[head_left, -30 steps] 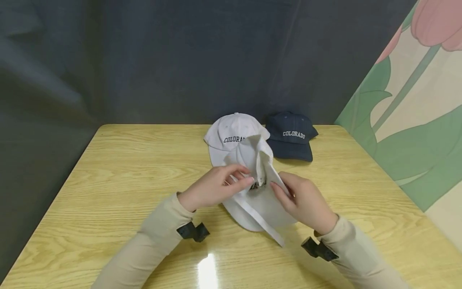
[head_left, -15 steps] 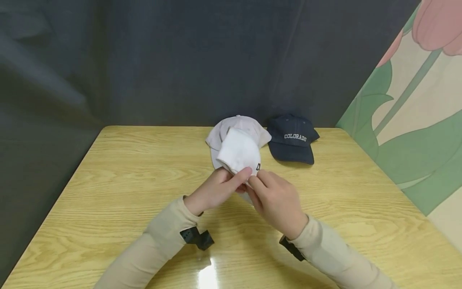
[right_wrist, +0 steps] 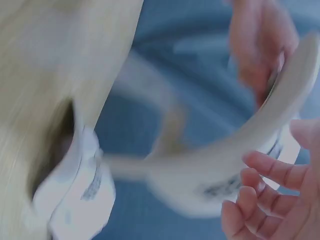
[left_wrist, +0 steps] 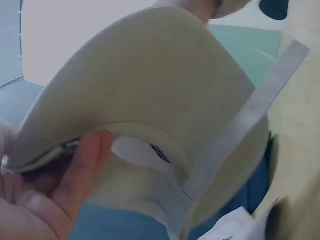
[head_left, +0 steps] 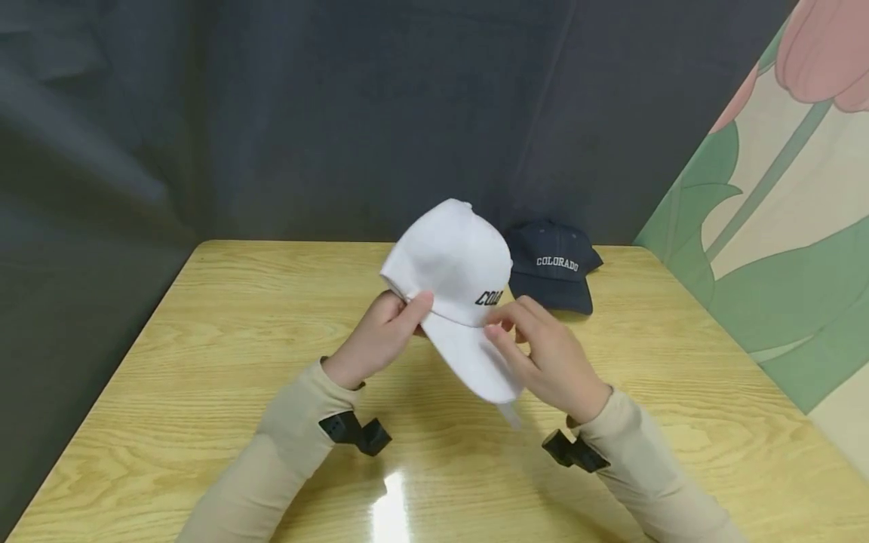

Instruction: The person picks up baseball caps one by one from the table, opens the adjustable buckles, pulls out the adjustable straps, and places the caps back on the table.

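Note:
My left hand grips a white baseball cap by its side edge, thumb outside, holding it above the table. The cap's crown is upright, and its brim points down to the right with dark lettering above it. A loose white strap hangs from the cap, plain in the left wrist view. My right hand is beside the brim with fingers loosely bent. In the right wrist view its fingers appear apart from the cap, which is blurred there.
A navy cap lettered COLORADO sits at the table's back right. Another white cap stands on the table, hidden behind the held cap in the head view. A dark curtain rises behind the wooden table.
The held cap has turned from showing its inside to crown up with the brim toward the lower right. My left hand has taken its edge; my right hand has let go and drawn rightward.

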`<state>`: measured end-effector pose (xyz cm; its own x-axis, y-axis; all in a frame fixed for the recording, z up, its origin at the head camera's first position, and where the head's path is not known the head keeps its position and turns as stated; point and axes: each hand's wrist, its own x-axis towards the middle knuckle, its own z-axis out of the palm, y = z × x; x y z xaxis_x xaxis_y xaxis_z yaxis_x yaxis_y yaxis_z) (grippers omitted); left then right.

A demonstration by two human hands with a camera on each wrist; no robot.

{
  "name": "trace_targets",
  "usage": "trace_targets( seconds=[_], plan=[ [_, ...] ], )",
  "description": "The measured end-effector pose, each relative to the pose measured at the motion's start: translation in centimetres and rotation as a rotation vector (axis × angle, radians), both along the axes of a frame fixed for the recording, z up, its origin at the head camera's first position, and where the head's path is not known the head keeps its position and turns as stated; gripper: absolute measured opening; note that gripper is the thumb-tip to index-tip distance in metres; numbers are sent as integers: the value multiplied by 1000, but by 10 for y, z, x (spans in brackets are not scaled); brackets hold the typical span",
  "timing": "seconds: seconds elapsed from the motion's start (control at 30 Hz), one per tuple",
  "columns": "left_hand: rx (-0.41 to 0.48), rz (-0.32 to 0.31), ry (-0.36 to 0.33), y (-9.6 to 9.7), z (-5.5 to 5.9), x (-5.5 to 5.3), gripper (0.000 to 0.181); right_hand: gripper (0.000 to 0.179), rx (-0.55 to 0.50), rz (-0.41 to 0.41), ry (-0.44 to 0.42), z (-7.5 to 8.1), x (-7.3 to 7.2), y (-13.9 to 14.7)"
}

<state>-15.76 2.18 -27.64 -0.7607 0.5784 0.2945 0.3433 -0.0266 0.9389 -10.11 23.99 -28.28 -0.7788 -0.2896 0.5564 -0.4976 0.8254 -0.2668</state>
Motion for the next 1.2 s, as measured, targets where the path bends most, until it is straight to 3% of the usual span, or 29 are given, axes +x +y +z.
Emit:
trace_targets(
  seconds=[0.17,0.27,0.47,0.6,0.67,0.8,0.9,1.03,1.2],
  plan=[
    [84,1,101,-13,7,-5,26,11,-38,-110,-45,-2,-14,22],
    [145,-29,147,-18,8,-8,31,20,-123,-99,-189,-5,-21,29],
    [200,-150,313,-25,8,-12,53,40,-487,78,-642,-11,-33,33],
    [202,-169,328,-30,8,-14,55,32,-795,267,-810,-15,-40,32],
    [183,-143,291,-33,6,-16,52,27,-916,385,-858,-16,-43,31],
    [151,-48,135,-41,2,-19,46,26,-1092,636,-941,-20,-47,29],
    [161,13,3,-44,-1,-22,42,28,-1154,741,-936,-20,-50,25],
    [150,36,-126,-47,-7,-24,43,25,-1188,729,-874,-17,-54,17],
    [71,-46,-242,-50,-27,-29,47,21,-1210,649,-853,-17,-57,9]
  ],
)
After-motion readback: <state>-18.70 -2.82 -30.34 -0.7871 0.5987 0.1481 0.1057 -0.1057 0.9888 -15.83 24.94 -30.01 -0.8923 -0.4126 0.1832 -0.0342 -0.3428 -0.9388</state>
